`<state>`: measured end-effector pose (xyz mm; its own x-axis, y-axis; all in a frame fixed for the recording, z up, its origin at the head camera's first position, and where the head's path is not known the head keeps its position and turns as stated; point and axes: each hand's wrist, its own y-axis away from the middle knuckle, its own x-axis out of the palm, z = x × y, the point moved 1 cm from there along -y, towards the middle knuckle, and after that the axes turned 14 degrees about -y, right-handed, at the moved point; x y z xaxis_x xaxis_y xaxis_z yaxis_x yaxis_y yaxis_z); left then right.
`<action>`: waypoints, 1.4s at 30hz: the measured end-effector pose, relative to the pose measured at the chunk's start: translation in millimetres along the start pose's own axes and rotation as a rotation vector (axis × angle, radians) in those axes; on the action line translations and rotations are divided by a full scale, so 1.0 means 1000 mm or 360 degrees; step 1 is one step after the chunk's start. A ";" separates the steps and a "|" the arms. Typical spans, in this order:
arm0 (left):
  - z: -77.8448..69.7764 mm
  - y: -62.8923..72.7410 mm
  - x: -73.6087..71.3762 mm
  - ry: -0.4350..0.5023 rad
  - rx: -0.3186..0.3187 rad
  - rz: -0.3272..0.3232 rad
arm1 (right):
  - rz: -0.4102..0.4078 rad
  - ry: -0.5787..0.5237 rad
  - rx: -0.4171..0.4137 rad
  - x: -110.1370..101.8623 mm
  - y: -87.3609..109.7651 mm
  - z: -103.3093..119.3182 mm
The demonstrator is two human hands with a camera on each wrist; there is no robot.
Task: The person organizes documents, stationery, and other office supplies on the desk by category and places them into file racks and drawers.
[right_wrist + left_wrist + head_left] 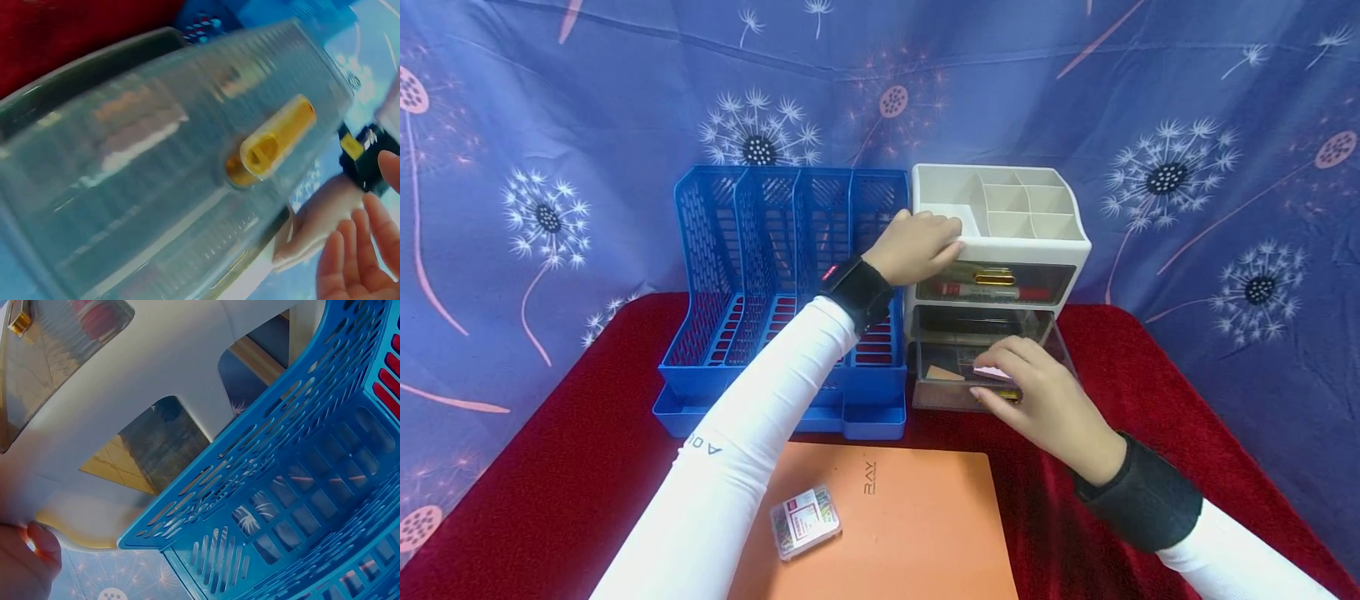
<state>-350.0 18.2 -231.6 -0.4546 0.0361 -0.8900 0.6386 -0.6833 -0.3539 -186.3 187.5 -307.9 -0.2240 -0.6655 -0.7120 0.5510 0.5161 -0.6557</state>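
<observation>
My left hand [917,243] grips the front top rim of a white desk organizer [1026,247], its fingers over the edge. The left wrist view shows only part of that hand [28,559] against the white casing. The organizer's lower smoky clear drawer [940,393] is pulled out. Above it, my right hand [1045,392] hovers with fingers spread from the thumb. A small pink-and-white item [992,372] lies below its fingertips. In the right wrist view, the hand [359,256] holds nothing and sits apart from the drawer's gold handle [275,142].
Left of the organizer stands a blue file rack [782,333]. The closed upper drawer [940,287] contains a red-and-white marker. On the red cloth [587,467] lies an orange folder [917,517], with a small clear box [805,521] on top. A tan piece [943,373] is in the open drawer.
</observation>
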 end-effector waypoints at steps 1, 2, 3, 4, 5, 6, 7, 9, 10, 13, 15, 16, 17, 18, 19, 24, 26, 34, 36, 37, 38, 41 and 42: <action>0.000 0.000 0.000 0.0001 -0.0001 0.0000 | -0.0002 0.0040 -0.0044 0.001 0.004 0.002; 0.000 0.000 0.000 0.0002 -0.0002 0.0002 | -0.0002 0.0078 -0.0080 0.003 0.008 0.003; 0.000 0.000 0.000 0.0003 -0.0004 0.0003 | 0.0000 0.0107 -0.0112 0.004 0.012 0.004; 0.001 0.001 0.000 0.0001 -0.0007 0.0003 | 0.0004 0.0129 -0.0131 0.005 0.015 0.005; 0.001 0.001 0.000 0.0000 -0.0009 0.0004 | 0.0008 0.0150 -0.0140 0.006 0.018 0.005; 0.001 0.001 -0.001 -0.0001 -0.0012 0.0002 | 0.0014 0.0161 -0.0143 0.007 0.021 0.005; 0.002 0.001 -0.001 -0.0001 -0.0014 -0.0001 | 0.0021 0.0170 -0.0139 0.008 0.023 0.004; 0.003 0.002 -0.002 -0.0002 -0.0018 -0.0010 | 0.0028 0.0185 -0.0121 0.010 0.027 0.002; 0.003 0.002 -0.003 -0.0005 -0.0018 -0.0014 | 0.0031 0.0191 -0.0109 0.011 0.028 0.000; 0.004 0.003 -0.003 0.0002 -0.0011 -0.0021 | 0.0026 0.0201 -0.0103 0.013 0.032 -0.005; 0.004 0.003 -0.003 0.0010 -0.0006 -0.0020 | 0.0023 0.0218 -0.0112 0.014 0.034 -0.008; 0.003 0.003 -0.003 0.0011 -0.0006 -0.0019 | 0.0021 0.0229 -0.0121 0.015 0.035 -0.009; 0.003 0.003 -0.003 0.0013 -0.0005 -0.0018 | 0.0020 0.0246 -0.0134 0.016 0.036 -0.009; 0.003 0.003 -0.003 0.0013 -0.0005 -0.0020 | 0.0024 0.0268 -0.0148 0.017 0.038 -0.010; 0.002 0.003 -0.002 0.0013 -0.0006 -0.0023 | 0.0030 0.0293 -0.0164 0.018 0.039 -0.010; 0.001 0.001 0.000 0.0002 0.0000 -0.0022 | 0.0071 0.0426 -0.0230 0.023 0.044 -0.010; 0.000 0.001 0.001 0.0004 0.0004 -0.0012 | 0.0085 0.0455 -0.0228 0.025 0.046 -0.010; -0.001 0.000 0.000 -0.0011 0.0008 -0.0010 | 0.0084 0.0446 -0.0255 0.023 0.045 -0.014; -0.001 0.000 -0.001 -0.0012 0.0008 -0.0007 | 0.0086 0.0440 -0.0256 0.022 0.043 -0.015; -0.001 0.000 -0.001 -0.0013 0.0005 -0.0002 | 0.0081 0.0435 -0.0261 0.022 0.041 -0.016; -0.001 0.000 -0.001 -0.0015 0.0000 0.0002 | 0.0078 0.0432 -0.0260 0.021 0.040 -0.017; -0.001 0.000 -0.001 -0.0014 -0.0008 0.0012 | 0.0077 0.0437 -0.0248 0.020 0.035 -0.020; -0.001 0.000 -0.001 -0.0013 -0.0008 0.0013 | 0.0076 0.0439 -0.0245 0.021 0.033 -0.021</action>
<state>-349.1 18.9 -231.4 -0.4544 0.0244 -0.8905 0.6454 -0.6799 -0.3480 -189.7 202.7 -349.8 -0.4220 -0.4778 -0.7704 0.4427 0.6330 -0.6351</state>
